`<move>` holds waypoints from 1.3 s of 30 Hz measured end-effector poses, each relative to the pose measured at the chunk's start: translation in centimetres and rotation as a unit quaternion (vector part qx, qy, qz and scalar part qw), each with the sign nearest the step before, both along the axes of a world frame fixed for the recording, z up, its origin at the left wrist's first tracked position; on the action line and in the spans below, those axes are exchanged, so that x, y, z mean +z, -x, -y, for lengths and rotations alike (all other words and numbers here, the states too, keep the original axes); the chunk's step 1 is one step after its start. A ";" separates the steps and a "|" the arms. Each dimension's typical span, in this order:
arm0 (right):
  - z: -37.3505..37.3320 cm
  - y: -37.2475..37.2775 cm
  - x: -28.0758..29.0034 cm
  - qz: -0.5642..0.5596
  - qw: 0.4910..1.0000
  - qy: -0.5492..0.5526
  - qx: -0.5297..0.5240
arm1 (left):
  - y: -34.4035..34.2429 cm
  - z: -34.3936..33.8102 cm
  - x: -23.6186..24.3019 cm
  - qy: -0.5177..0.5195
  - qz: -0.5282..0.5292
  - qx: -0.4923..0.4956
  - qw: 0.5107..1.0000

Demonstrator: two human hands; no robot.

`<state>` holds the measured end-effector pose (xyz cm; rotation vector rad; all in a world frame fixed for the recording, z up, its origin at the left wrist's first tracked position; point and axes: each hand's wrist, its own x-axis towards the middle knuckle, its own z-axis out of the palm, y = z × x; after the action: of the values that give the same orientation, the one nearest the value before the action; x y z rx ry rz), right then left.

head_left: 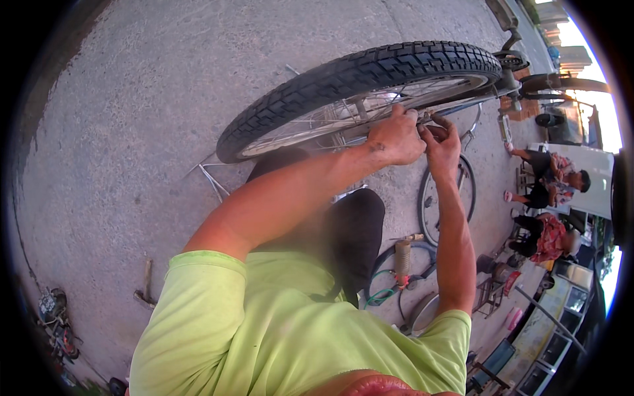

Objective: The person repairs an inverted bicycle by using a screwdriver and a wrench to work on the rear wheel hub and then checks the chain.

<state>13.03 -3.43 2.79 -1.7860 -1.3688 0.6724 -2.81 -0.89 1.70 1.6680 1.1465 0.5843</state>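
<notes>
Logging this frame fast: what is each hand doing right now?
Left hand: closed, fingers curled at the silver rim of the black-tyred bicycle wheel.
Right hand: closed, pinching at the same rim; what it grips cannot be told.

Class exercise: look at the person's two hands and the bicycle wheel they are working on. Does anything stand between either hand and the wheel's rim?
Nothing visible does. The left hand and right hand both already rest at the rim of the bicycle wheel, fingers in among the spokes. What the fingertips pinch there is too small to tell.
</notes>
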 end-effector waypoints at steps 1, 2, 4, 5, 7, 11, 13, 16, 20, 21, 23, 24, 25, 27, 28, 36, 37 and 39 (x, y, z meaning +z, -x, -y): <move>0.2 -0.7 -0.7 -0.001 1.000 -0.005 0.006 | -0.1 0.1 0.1 0.003 0.006 -0.001 1.000; 0.2 -1.7 -1.9 -0.002 1.000 -0.010 0.012 | -0.2 0.1 0.2 0.006 0.011 -0.001 1.000; 0.1 -2.4 -2.8 -0.015 0.999 -0.015 0.027 | -0.4 0.1 0.1 0.006 0.018 0.005 1.000; 0.0 -2.0 -2.8 -0.026 0.999 -0.015 0.036 | -0.3 0.1 0.0 0.004 0.021 0.011 1.000; -0.1 -1.9 -2.8 -0.041 0.998 -0.009 0.047 | -0.4 0.0 -0.2 0.002 0.020 0.013 1.000; -0.1 -2.1 -2.9 -0.036 0.997 -0.018 0.067 | -0.3 -0.1 0.2 0.013 0.007 -0.001 1.000; -0.2 -2.4 -3.5 -0.016 0.996 -0.039 0.079 | -0.2 -0.1 0.5 0.022 0.001 -0.005 1.000; -0.2 -2.7 -4.2 0.036 0.994 -0.065 0.082 | -0.3 -0.1 0.7 0.022 -0.007 0.001 1.000; -0.1 -2.2 -4.6 0.051 0.993 -0.080 0.067 | -0.4 0.1 1.2 0.022 -0.014 0.015 1.000; -0.1 -2.3 -4.9 0.037 0.994 -0.084 0.063 | -0.4 0.1 1.5 0.027 -0.016 0.015 0.999; -0.2 -2.3 -5.2 -0.034 0.996 -0.065 0.055 | -0.7 -0.2 0.7 0.022 -0.012 0.012 1.000; -0.2 -2.3 -5.3 -0.070 0.995 -0.056 0.050 | -1.0 -0.5 0.3 0.019 -0.010 0.010 1.000; -0.2 -1.9 -4.8 -0.083 0.995 -0.030 0.038 | -0.8 -0.8 0.5 0.013 -0.032 0.000 0.999; -0.1 -0.9 -3.6 -0.107 0.994 0.023 0.014 | -0.4 -1.3 1.0 0.001 -0.074 -0.018 0.997; 0.1 -1.1 -3.6 -0.121 0.992 0.025 0.022 | -0.1 -1.6 2.1 0.019 -0.091 -0.049 0.994; 0.1 -0.3 -3.2 -0.123 0.991 -0.028 0.048 | -0.9 -3.2 4.7 -0.009 -0.220 -0.138 0.966; 0.1 -0.4 -3.4 -0.127 0.990 -0.030 0.045 | -1.3 -3.2 4.5 -0.019 -0.222 -0.135 0.965; 0.0 -0.7 -3.9 -0.134 0.990 -0.032 0.041 | -1.6 -3.2 4.0 -0.040 -0.227 -0.127 0.965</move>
<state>13.78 -3.46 -1.11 -1.5329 -1.2703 0.8692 -1.26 2.29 5.71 2.0456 1.2089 0.0836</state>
